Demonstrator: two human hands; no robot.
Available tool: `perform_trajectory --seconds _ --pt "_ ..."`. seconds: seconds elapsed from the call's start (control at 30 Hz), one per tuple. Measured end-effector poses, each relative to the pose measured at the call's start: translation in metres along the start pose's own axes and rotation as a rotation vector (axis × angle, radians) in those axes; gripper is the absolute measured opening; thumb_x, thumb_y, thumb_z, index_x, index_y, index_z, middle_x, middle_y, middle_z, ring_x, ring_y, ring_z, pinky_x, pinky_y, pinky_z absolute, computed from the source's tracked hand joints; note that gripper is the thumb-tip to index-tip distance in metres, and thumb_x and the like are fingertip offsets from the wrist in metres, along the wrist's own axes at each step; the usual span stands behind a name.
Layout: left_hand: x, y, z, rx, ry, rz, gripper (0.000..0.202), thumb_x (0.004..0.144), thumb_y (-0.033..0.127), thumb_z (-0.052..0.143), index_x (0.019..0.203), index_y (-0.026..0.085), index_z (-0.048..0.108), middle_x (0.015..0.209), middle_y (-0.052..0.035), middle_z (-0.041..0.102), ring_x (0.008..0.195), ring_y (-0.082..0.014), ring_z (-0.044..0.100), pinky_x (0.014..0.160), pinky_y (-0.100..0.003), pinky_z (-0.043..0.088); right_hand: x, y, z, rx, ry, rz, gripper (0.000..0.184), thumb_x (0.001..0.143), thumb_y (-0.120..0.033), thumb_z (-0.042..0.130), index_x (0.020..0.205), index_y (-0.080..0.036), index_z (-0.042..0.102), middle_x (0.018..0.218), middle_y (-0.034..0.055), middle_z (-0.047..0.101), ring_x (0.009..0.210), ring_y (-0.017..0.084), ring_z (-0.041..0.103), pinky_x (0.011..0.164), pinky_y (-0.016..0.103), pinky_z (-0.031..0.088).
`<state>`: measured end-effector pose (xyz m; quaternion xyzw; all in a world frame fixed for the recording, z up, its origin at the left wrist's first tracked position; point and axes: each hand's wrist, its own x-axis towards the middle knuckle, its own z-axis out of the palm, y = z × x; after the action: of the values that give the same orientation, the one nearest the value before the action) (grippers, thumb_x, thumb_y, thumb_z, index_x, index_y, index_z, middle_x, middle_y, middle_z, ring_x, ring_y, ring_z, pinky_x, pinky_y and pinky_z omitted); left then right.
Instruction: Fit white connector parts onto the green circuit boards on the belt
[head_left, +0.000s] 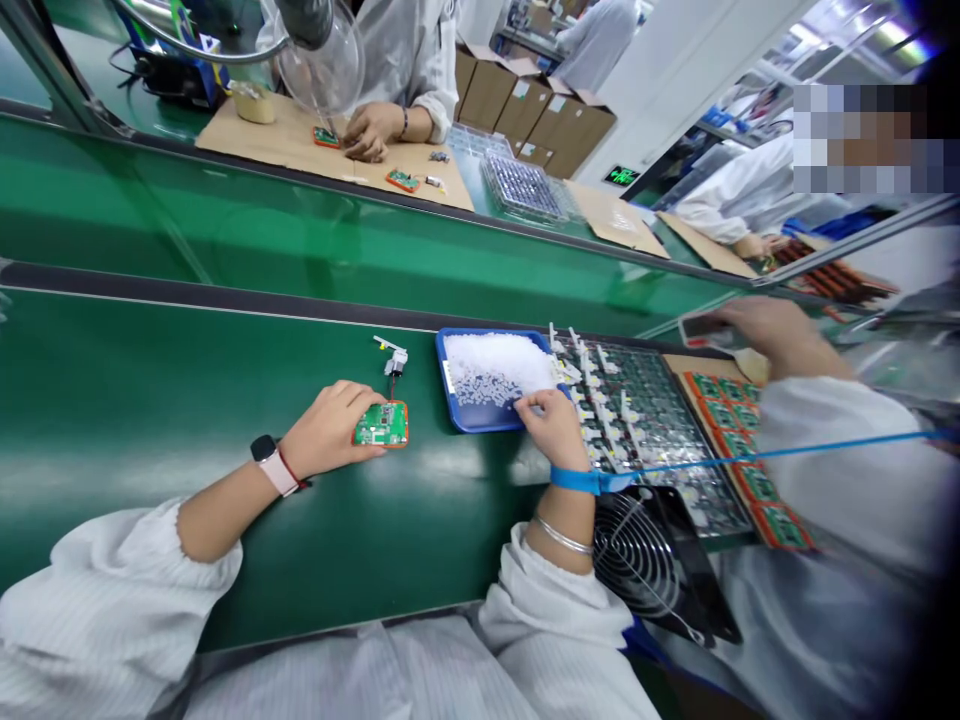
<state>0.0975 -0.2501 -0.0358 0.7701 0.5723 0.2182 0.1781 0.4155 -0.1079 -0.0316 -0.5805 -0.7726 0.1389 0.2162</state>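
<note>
My left hand (335, 427) grips the left edge of a green circuit board (381, 425) with an orange border, which lies on the green bench. A wire runs from the board to a small white and black part (395, 362) just beyond it. My right hand (553, 425) is at the near right corner of a blue tray (480, 428), its thumb and finger pinched together over the contents. Inside the tray are many small translucent white pieces (495, 362). Whatever the pinched fingertips hold is too small to make out.
Right of the tray stands a clear compartment tray (645, 390) with white parts. Beyond it, orange-edged boards (720, 415) lie on cardboard. A black fan (645, 555) sits by my right forearm, and a blue cord (750, 458) stretches right from its wristband. A co-worker's hand (772, 330) reaches in there.
</note>
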Motion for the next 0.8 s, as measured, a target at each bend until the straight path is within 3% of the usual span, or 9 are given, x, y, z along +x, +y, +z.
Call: perform_trajectory --seconds 0.23,0.53,0.73,0.8 --pt "0.0024 0.0003 0.0006 0.004 -0.009 -0.006 0.053 0.074 0.054 0.064 0.115 0.022 0.050 0.114 -0.0093 0.056 0.105 -0.0280 0.049 0.088 -0.041 0.037 -0.0007 0.0035 0.0058 -0.046 -0.121 0.000 0.017 0.069 -0.027 0.054 0.059 -0.018 0.064 0.069 0.0077 0.066 0.073 0.022 0.056 0.075 0.036 0.043" --pt "0.0037 0.0009 0.0003 0.001 -0.013 -0.011 0.056 0.071 0.055 0.066 0.115 0.023 0.051 0.114 -0.0094 0.056 0.105 -0.0287 0.049 0.088 -0.041 0.037 0.0014 0.0072 0.0064 -0.065 -0.105 0.048 0.018 0.068 -0.030 0.055 0.061 -0.017 0.065 0.069 0.0083 0.063 0.068 0.021 0.055 0.069 0.035 0.043" --pt "0.0037 0.0001 0.0001 -0.003 -0.020 -0.015 0.056 0.071 0.054 0.067 0.114 0.022 0.052 0.114 -0.0096 0.056 0.105 -0.0287 0.049 0.088 -0.041 0.037 0.0014 0.0062 0.0038 -0.078 -0.165 0.002 0.018 0.070 -0.027 0.053 0.055 -0.019 0.058 0.063 0.0056 0.058 0.067 0.021 0.052 0.071 0.037 0.042" --pt "0.0037 -0.0006 0.0005 -0.012 -0.013 -0.016 0.057 0.070 0.055 0.067 0.114 0.023 0.053 0.113 -0.0090 0.057 0.105 -0.0289 0.049 0.088 -0.042 0.037 0.0008 -0.0020 0.0008 -0.062 -0.118 -0.024 0.017 0.071 -0.026 0.053 0.055 -0.020 0.056 0.067 0.0063 0.056 0.071 0.022 0.052 0.075 0.039 0.041"
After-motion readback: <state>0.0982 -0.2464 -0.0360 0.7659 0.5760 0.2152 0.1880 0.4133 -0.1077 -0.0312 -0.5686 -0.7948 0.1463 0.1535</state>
